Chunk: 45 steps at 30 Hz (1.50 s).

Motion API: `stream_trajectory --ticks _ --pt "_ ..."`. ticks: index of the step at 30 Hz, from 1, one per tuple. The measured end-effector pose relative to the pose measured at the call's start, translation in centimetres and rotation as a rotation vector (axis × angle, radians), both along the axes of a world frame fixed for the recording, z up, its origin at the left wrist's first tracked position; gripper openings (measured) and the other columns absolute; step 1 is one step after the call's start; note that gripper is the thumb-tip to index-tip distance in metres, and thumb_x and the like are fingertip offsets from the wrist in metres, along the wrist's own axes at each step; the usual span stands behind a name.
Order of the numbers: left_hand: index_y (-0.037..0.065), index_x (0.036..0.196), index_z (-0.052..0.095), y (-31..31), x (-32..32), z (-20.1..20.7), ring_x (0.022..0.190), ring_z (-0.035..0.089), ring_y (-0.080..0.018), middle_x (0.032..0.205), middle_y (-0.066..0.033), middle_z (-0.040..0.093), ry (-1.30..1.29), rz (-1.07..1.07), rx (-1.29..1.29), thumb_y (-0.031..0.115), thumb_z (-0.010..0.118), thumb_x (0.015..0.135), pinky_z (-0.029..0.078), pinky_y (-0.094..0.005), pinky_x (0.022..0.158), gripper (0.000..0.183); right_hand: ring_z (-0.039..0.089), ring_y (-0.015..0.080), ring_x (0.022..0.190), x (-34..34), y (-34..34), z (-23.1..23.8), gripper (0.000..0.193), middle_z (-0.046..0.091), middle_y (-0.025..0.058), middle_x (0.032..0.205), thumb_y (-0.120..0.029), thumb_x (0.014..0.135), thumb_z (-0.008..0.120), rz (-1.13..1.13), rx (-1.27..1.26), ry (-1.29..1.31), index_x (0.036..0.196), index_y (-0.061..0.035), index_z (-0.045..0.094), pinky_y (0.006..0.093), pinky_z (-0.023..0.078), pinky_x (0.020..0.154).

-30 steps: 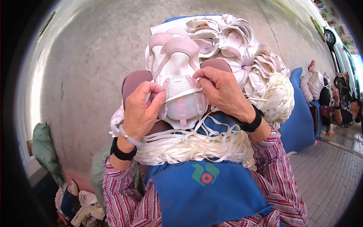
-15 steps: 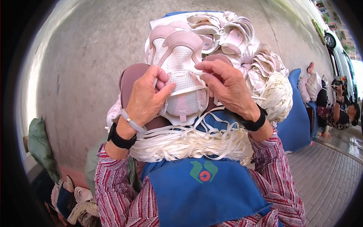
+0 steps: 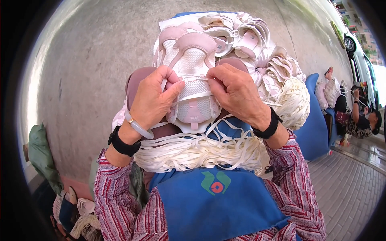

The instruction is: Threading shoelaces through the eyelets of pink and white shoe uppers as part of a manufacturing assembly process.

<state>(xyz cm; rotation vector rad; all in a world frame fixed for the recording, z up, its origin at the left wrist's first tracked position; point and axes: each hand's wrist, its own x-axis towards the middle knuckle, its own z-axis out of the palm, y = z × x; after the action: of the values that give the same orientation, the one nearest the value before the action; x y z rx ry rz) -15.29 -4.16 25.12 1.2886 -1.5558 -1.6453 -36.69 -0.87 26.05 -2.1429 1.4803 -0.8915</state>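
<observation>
A white and pale pink shoe upper lies over my knees, its toe toward me and its pink collar away. A flat white shoelace crosses it, with another stretch higher up between my hands. My left hand is closed at the upper's left eyelet edge, thumb and forefinger pinching the lace. At the opposite edge my right hand is closed in a pinch on the lace, its fingertips partly hidden.
Loose white laces lie across my lap above a blue apron. Stacked shoe uppers and a lace bundle sit beyond and right. A green sack stands at left; another person sits far right.
My right hand's fingers have closed from a looser pose and moved slightly inward to the lace. My left hand stays pinched at its edge, shifted slightly. The upper stays in place.
</observation>
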Motion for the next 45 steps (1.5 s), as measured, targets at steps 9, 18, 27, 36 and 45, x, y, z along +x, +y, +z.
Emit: stream_trajectory --ticks 9,18,27,36,45 --pt "0.003 0.088 0.051 0.0 -0.5 -0.2 0.044 0.047 -0.0057 0.063 0.0015 0.053 0.008 0.027 0.088 0.011 0.069 0.086 0.037 -0.0227 0.036 0.019 0.062 0.0323 0.07 0.3 -0.5 0.1 0.011 0.055 0.0123 0.082 -0.012 0.086 0.063 0.04 -0.03 0.143 0.092 -0.0042 0.059 0.0405 0.049 0.061" --pt "0.003 0.088 0.051 0.1 -0.6 -0.7 0.053 0.047 -0.0062 0.065 0.0009 0.052 -0.091 0.009 -0.008 0.012 0.074 0.081 0.04 -0.0235 0.046 0.026 0.056 0.0329 0.079 0.3 -0.8 0.5 0.008 0.052 0.0137 0.086 -0.007 0.086 0.062 0.12 0.031 0.142 0.089 -0.0024 0.057 0.0391 0.045 0.068" --pt "0.001 0.091 0.056 -0.1 -1.2 -0.3 0.06 0.054 -0.0124 0.07 -0.0049 0.056 -0.124 -0.019 -0.365 0.006 0.07 0.08 0.046 -0.0263 0.057 0.018 0.059 0.0381 0.075 0.1 -1.2 0.8 0.013 0.052 0.0185 0.092 -0.009 0.086 0.061 0.16 0.078 0.149 0.09 0.0001 0.052 0.0441 0.048 0.063" --pt "0.001 0.091 0.057 -0.2 -1.1 -0.5 0.061 0.055 -0.0134 0.071 -0.006 0.057 -0.136 -0.025 -0.33 0.005 0.068 0.081 0.046 -0.0272 0.058 0.016 0.06 0.0379 0.073 0.1 -1.2 1.0 0.013 0.052 0.019 0.092 -0.007 0.086 0.06 0.174 0.074 0.143 0.089 0.0013 0.051 0.0437 0.049 0.062" --pt "0.004 0.097 0.054 -0.3 -1.2 -0.6 0.049 0.042 -0.0005 0.074 0.0051 0.046 -0.05 -0.036 -0.159 0.005 0.066 0.087 0.034 -0.0161 0.04 0.016 0.061 0.035 0.069 0.3 -1.3 0.9 0.017 0.051 0.0191 0.093 0.003 0.075 0.059 0.176 -0.022 0.325 0.089 0.0026 0.049 0.0406 0.051 0.059"
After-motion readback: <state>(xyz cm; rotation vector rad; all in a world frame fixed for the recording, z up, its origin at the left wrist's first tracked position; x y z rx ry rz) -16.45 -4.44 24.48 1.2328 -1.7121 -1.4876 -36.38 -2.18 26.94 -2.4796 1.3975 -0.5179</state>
